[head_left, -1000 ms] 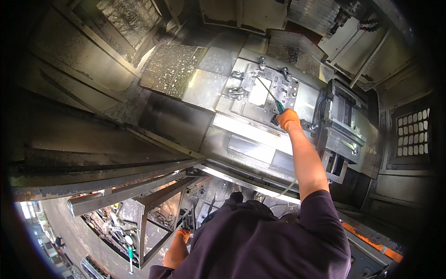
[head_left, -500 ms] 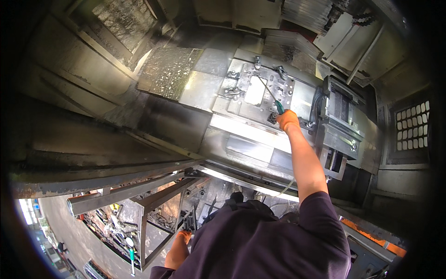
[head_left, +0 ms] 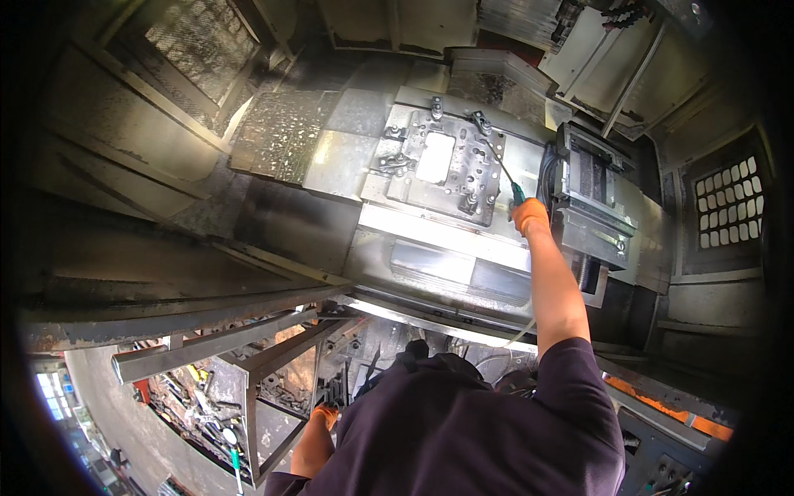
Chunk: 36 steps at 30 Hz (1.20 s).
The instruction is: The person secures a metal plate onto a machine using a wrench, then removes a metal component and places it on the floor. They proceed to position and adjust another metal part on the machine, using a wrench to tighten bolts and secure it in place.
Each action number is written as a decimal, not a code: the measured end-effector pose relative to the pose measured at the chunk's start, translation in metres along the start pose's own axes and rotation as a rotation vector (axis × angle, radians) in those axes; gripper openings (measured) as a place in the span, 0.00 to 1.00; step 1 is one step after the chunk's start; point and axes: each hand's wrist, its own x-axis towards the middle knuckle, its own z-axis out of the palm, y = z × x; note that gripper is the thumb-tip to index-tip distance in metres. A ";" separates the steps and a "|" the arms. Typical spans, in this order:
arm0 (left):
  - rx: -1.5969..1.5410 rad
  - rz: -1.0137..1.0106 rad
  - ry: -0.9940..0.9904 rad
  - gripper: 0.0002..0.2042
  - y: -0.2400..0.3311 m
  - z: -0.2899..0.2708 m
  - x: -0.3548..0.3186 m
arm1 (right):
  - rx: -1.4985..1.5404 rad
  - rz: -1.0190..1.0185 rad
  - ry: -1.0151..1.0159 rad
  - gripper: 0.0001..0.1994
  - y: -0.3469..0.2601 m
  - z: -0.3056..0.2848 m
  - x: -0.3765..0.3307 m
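The green-handled tool (head_left: 518, 193) has moved rightward over the plate (head_left: 463, 159), slanting forward-left from the right hand's grip (head_left: 531, 217), closed around it.

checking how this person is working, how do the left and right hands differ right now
The right hand grips a green-handled tool, while whether the left hand holds anything is too small to tell. The right hand is stretched far out, near the metal plate; the left hand is low, close beside the dark shirt. Both hands show orange gloves.
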 end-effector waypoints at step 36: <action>-0.021 -0.011 0.041 0.21 0.031 0.017 0.033 | -0.101 -0.114 -0.159 0.19 0.091 -0.051 -0.130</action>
